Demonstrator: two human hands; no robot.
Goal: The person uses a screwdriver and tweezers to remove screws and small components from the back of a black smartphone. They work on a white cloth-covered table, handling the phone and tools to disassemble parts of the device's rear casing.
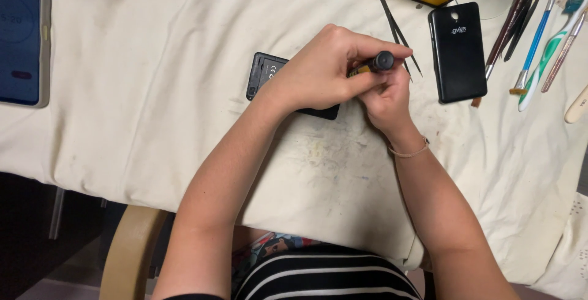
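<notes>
Both hands share the grip: the left hand (318, 70) curls round a small black-capped screwdriver (375, 63), fingers pressed shut on its yellow shaft, while the right hand (387, 91) cups in beneath, its fingers hidden. Under them on the cloth-covered worktop (153, 61) lies a dark opened phone body (264, 74), its back cover (457, 52) set apart beside tweezers (398, 33). Looks like screw work on the phone; next comes a steady, upright twist.

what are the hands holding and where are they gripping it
Both hands grip a small screwdriver: the left hand wraps its yellow handle below the black cap, the right hand closes around its lower part, which is hidden.
</notes>
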